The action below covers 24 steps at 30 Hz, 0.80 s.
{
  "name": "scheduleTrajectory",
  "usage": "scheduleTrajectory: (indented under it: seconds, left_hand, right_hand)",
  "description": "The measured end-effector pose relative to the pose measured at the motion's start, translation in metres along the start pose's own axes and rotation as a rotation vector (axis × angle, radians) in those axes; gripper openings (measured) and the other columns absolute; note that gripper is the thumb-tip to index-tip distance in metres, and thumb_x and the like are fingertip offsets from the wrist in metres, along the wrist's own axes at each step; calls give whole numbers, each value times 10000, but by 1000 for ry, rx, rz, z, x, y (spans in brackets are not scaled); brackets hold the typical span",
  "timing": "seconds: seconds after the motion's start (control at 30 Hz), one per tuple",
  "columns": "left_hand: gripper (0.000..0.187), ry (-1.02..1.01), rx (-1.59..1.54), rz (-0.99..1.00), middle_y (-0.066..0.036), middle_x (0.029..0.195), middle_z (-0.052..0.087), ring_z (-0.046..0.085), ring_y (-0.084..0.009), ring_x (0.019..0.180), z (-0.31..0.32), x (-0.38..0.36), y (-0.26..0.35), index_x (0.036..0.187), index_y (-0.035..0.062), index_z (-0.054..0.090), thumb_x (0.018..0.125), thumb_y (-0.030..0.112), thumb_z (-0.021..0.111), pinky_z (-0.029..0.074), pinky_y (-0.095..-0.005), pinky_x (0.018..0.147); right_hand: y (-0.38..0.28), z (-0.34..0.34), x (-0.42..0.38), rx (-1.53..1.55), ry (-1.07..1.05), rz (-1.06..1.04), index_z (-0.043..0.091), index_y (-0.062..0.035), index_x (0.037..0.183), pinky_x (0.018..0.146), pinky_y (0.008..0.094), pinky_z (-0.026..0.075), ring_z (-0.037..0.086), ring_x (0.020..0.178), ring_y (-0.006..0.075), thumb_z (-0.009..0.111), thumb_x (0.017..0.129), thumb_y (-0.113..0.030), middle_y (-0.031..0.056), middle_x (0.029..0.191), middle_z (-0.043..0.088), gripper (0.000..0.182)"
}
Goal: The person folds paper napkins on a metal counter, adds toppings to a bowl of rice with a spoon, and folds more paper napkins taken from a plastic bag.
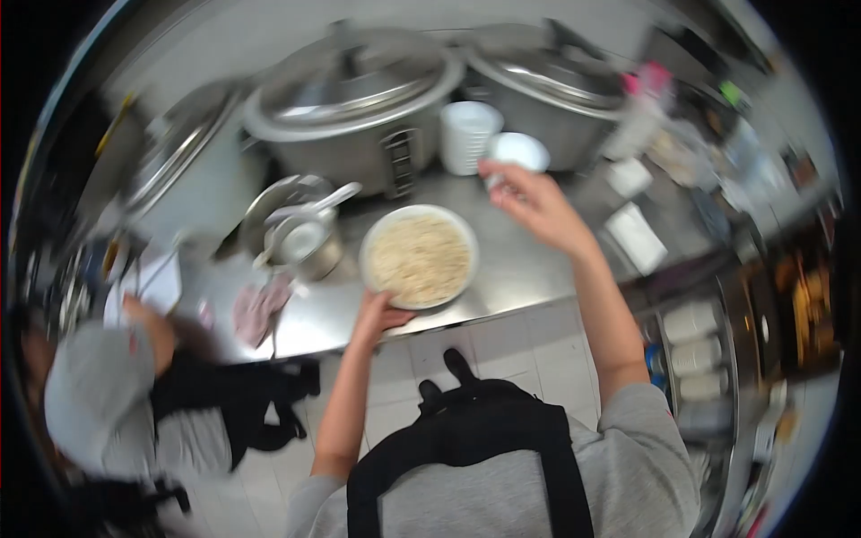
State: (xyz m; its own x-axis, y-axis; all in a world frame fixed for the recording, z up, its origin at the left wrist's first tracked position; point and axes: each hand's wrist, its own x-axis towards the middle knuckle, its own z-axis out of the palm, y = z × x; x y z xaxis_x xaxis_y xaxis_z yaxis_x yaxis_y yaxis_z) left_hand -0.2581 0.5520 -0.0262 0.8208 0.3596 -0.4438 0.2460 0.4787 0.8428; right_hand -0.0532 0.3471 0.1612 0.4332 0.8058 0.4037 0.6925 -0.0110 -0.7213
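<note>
Your black apron (475,435) lay nearest; beyond, your left hand (381,316) gripped the bowl (418,211) at its near-left rim, leftward and nearer you than your right hand (536,211), whose grip I couldn't tell.

A round white bowl (366,254), filled with pale, shredded-looking food (419,258), is held face-up by the left hand (380,316) near the bench's (525,282) front edge; a white dish (524,149) is partly hidden by the right hand (531,199)
</note>
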Motion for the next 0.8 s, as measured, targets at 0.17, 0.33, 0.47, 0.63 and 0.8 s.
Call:
scheduleTrajectory:
  seconds: [0.17,0.33,0.47,0.63,0.8]
  left_hand:
    - [446,-66,-30,-24,-178,1135,543,593,-305,957,-20,42,-20,1232,-34,395,811,76,493,538,-393,744]
    - [464,-88,-186,19,-170,1257,459,490,-302,1117,-31,33,-50,1259,-48,367,819,59,467,445,-420,902]
    - [393,31,207,-32,-147,1161,541,494,-277,1072,-22,-2,-90,1224,74,485,889,279,474,387,-406,958]
    - [567,-262,214,118,-188,1215,461,517,-306,1058,86,-30,-146,1262,-3,362,725,92,517,502,-381,824]
    - [664,-429,360,-94,-185,1220,471,524,-313,1059,329,-175,-170,1272,-5,347,637,77,521,482,-406,837]
  right_hand:
    - [62,-39,-213,-73,98,422,523,-11,1159,807,330,462,591,904,212,553,839,-167,131,1035,615,358]
    - [10,-46,-371,-64,451,764,531,-4,1141,806,340,466,592,921,257,541,832,-155,144,996,621,345]
    - [-24,-58,-488,-120,548,976,514,-32,1179,817,342,464,590,944,233,531,834,-122,129,1053,611,357]
    - [-54,-91,-623,-133,706,1102,520,-16,1167,806,343,470,602,929,253,522,837,-131,130,1027,625,350]
    - [-65,-115,-701,-231,818,1048,556,-3,1089,785,358,478,604,903,306,517,851,-185,180,1008,614,302]
